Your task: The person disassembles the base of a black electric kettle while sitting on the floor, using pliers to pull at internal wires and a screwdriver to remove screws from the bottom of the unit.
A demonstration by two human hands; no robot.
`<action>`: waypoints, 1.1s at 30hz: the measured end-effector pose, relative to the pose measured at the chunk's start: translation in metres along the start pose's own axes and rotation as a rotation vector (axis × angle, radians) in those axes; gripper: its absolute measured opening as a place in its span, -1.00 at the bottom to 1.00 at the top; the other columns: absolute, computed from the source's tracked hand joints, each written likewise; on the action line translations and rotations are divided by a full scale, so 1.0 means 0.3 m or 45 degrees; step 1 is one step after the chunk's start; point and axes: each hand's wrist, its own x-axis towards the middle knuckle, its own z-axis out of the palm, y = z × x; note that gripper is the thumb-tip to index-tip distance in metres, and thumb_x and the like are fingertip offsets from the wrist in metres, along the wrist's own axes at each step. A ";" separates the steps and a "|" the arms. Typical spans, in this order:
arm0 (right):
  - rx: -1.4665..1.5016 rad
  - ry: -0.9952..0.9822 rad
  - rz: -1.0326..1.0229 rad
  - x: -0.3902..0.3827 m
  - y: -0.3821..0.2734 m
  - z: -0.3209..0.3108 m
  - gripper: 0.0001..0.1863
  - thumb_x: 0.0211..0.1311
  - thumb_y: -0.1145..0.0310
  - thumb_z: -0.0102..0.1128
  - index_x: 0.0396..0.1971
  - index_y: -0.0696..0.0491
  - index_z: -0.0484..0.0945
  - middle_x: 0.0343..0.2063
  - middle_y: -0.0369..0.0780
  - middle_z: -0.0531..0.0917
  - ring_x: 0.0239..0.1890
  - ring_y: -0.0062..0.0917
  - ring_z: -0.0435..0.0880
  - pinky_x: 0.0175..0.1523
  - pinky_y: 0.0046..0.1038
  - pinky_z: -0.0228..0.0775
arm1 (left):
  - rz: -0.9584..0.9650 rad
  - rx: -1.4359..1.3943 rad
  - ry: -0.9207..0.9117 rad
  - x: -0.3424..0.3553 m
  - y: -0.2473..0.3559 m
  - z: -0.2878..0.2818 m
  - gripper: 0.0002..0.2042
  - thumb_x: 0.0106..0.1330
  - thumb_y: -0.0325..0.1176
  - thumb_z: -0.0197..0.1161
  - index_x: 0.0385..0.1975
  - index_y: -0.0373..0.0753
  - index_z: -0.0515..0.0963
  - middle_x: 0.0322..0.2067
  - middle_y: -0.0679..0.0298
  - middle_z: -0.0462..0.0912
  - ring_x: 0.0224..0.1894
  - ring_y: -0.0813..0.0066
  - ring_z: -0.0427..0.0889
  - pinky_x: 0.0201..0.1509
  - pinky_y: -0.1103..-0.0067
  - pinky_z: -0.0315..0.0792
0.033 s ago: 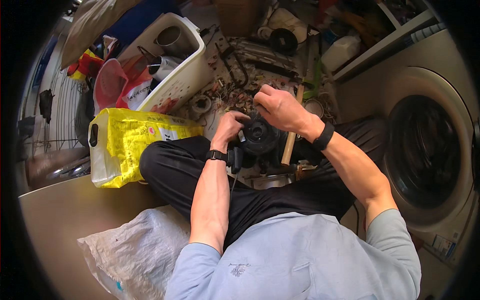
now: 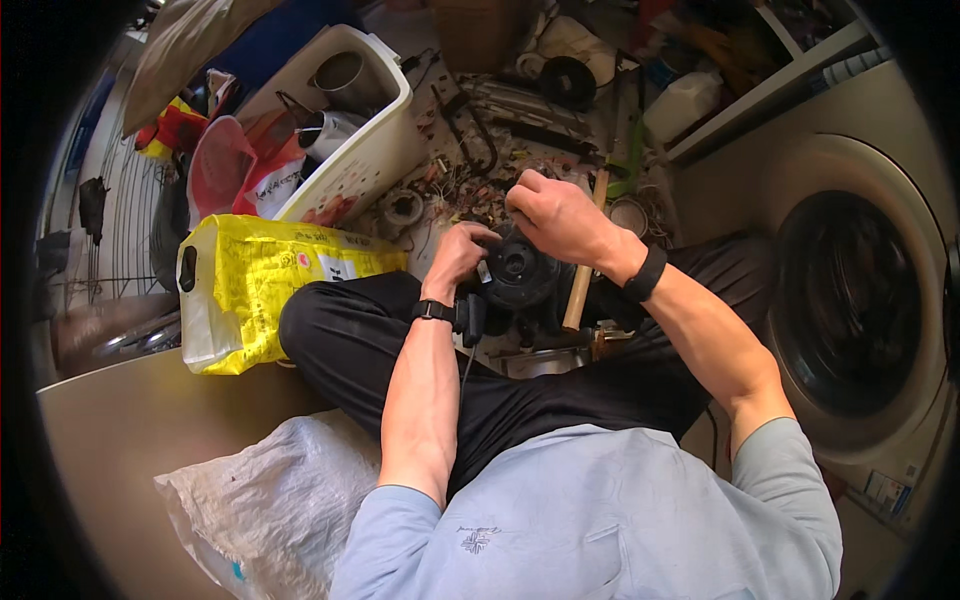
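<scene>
I sit cross-legged on the floor with a black round motor-like part (image 2: 518, 272) over my lap. My left hand (image 2: 458, 255) grips its left side, and a black cable hangs down below that wrist. My right hand (image 2: 560, 215) lies over the top of the part, fingers curled and pinched at its upper rim. What the fingertips pinch is hidden. Both wrists wear black bands. A wooden tool handle (image 2: 579, 285) stands just right of the part, under my right wrist.
A white perforated basket (image 2: 372, 150) with metal cups stands at the back left, and a yellow sack (image 2: 262, 280) lies beside my left knee. A front-loading washing machine (image 2: 850, 300) fills the right. Wire scraps (image 2: 462, 188) litter the floor ahead. A white woven sack (image 2: 270, 500) lies lower left.
</scene>
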 end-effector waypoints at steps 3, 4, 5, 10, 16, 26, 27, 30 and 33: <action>-0.017 -0.011 -0.038 0.027 -0.016 0.027 -0.88 0.23 0.53 0.29 -0.30 0.15 0.52 -0.31 -0.06 0.54 -0.26 -0.04 0.64 -0.18 -0.13 0.54 | 0.321 0.229 0.156 0.000 -0.081 0.013 -0.58 -0.02 -0.61 0.36 -0.11 -0.13 0.84 0.10 0.03 0.74 0.09 0.05 0.74 0.11 0.35 0.62; -0.019 -0.007 -0.050 0.031 -0.015 0.028 -0.89 0.23 0.53 0.27 -0.33 0.16 0.50 -0.33 -0.05 0.52 -0.27 -0.04 0.63 -0.19 -0.12 0.53 | 0.297 0.227 0.143 0.000 -0.087 0.023 -0.59 -0.01 -0.60 0.39 -0.11 -0.12 0.84 0.15 0.01 0.70 0.11 0.01 0.72 0.14 0.33 0.61; -0.021 -0.007 -0.048 0.035 -0.015 0.028 -0.89 0.23 0.53 0.27 -0.33 0.16 0.50 -0.33 -0.05 0.52 -0.27 -0.04 0.63 -0.19 -0.12 0.53 | 0.274 0.224 0.129 0.003 -0.092 0.032 -0.61 0.00 -0.58 0.42 -0.11 -0.11 0.85 0.20 -0.01 0.66 0.13 -0.03 0.70 0.16 0.31 0.61; -0.028 -0.077 -0.142 0.058 -0.048 0.038 -0.88 0.24 0.52 0.24 -0.39 0.17 0.45 -0.36 -0.04 0.50 -0.30 -0.07 0.61 -0.21 -0.11 0.50 | 0.233 0.204 0.091 0.024 -0.128 0.037 -0.65 0.03 -0.56 0.46 -0.13 -0.18 0.84 0.22 -0.01 0.65 0.13 -0.03 0.71 0.20 0.30 0.60; -0.021 -0.099 -0.198 0.080 -0.072 0.053 -0.85 0.21 0.52 0.28 -0.36 0.15 0.46 -0.35 -0.07 0.53 -0.28 -0.10 0.63 -0.18 -0.15 0.53 | 0.132 0.206 0.085 0.018 -0.087 0.043 -0.69 0.05 -0.53 0.49 -0.15 -0.24 0.83 0.22 0.00 0.66 0.13 -0.01 0.71 0.19 0.30 0.60; -0.042 -0.070 -0.232 0.138 -0.125 0.110 -0.74 0.09 0.55 0.33 -0.25 0.18 0.44 -0.31 -0.07 0.56 -0.22 -0.11 0.67 -0.13 -0.16 0.57 | 0.390 0.092 0.288 0.031 -0.136 0.058 -0.70 0.29 -0.35 0.39 -0.02 -0.31 0.67 -0.02 -0.16 0.74 0.14 -0.22 0.65 0.14 0.17 0.54; -0.052 -0.087 -0.228 0.146 -0.134 0.114 -0.75 0.09 0.56 0.32 -0.26 0.18 0.44 -0.31 -0.06 0.56 -0.21 -0.11 0.67 -0.13 -0.17 0.57 | 0.388 0.096 0.292 0.033 -0.159 0.056 -0.70 0.29 -0.35 0.39 -0.02 -0.31 0.67 -0.02 -0.16 0.74 0.14 -0.22 0.65 0.14 0.17 0.54; -0.076 -0.110 -0.202 0.142 -0.122 0.121 -0.77 0.09 0.58 0.31 -0.27 0.18 0.45 -0.31 -0.06 0.56 -0.20 -0.11 0.68 -0.13 -0.17 0.57 | 0.390 0.090 0.230 0.036 -0.141 0.073 -0.65 0.31 -0.36 0.35 0.07 -0.30 0.61 0.01 -0.19 0.72 0.17 -0.30 0.60 0.15 0.14 0.52; -0.083 -0.102 -0.201 0.151 -0.117 0.123 -0.78 0.09 0.58 0.30 -0.28 0.18 0.46 -0.32 -0.06 0.57 -0.22 -0.10 0.68 -0.14 -0.17 0.58 | 0.410 0.029 0.243 0.032 -0.135 0.073 -0.66 0.31 -0.35 0.36 0.06 -0.31 0.62 0.01 -0.18 0.72 0.18 -0.30 0.60 0.15 0.15 0.52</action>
